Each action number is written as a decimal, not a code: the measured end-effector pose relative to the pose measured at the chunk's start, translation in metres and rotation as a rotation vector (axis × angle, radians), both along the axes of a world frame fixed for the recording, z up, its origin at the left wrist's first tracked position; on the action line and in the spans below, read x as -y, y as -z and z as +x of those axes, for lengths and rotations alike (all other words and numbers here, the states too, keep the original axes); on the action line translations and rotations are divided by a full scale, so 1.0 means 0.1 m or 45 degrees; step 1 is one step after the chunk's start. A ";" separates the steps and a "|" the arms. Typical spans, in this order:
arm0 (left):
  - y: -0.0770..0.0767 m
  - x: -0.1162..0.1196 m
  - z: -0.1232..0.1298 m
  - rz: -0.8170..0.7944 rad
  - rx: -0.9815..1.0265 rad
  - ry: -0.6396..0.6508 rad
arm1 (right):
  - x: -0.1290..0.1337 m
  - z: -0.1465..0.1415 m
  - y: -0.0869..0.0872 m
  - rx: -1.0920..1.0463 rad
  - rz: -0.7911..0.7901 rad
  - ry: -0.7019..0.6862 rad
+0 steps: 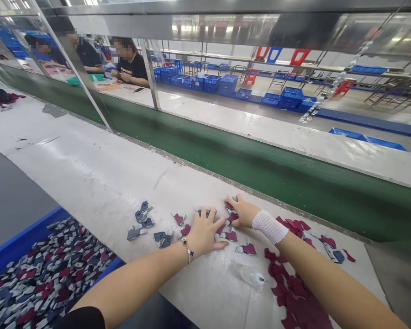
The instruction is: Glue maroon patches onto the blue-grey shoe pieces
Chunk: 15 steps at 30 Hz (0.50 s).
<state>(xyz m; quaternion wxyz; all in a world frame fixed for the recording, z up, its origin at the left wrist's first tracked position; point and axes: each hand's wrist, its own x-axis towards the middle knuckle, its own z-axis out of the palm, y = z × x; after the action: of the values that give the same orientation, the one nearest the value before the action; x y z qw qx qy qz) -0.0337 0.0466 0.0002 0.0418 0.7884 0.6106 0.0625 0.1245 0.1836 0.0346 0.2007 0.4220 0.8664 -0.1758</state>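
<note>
My left hand (pixel 205 232) lies palm down with its fingers spread over several small maroon and dark blue cut pieces on the white worktop (pixel 123 169). Just beyond it, my right hand (pixel 244 212), with a white mesh band at the wrist, curves its parted fingers around a few maroon pieces (pixel 232 217) without closing on them. One maroon piece (pixel 249 249) with a pale tab rests below the hands. To the left sits a loose group of dark blue pieces (pixel 144 217). Maroon pieces (pixel 289 285) form a pile under my right forearm.
A blue crate (pixel 60 214) full of mixed pieces stands at lower left. A clear bottle (pixel 248 275) with a thin tip lies near my forearms. Beyond the worktop runs a green conveyor belt (pixel 198 141). Metal posts (pixel 150 75) rise beside it. Co-workers (pixel 132 66) sit across.
</note>
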 end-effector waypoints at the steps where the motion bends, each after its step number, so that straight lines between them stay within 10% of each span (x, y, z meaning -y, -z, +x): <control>1: 0.01 0.02 0.03 0.003 0.004 0.012 | 0.01 0.02 0.01 -0.012 -0.002 0.010; 8: -0.01 -0.10 -0.05 -0.041 -0.034 0.154 | -0.02 0.00 -0.07 -0.091 -0.032 -0.007; 15: -0.14 -0.08 -0.08 -0.025 -0.119 0.292 | 0.39 0.07 -0.67 -0.309 -0.116 0.155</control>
<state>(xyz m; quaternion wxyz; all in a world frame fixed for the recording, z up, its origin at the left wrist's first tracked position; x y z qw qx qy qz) -0.0414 0.0545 0.0138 0.0277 0.8547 0.5181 0.0144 0.1313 0.1442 0.1018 0.1025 0.4399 0.8483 -0.2765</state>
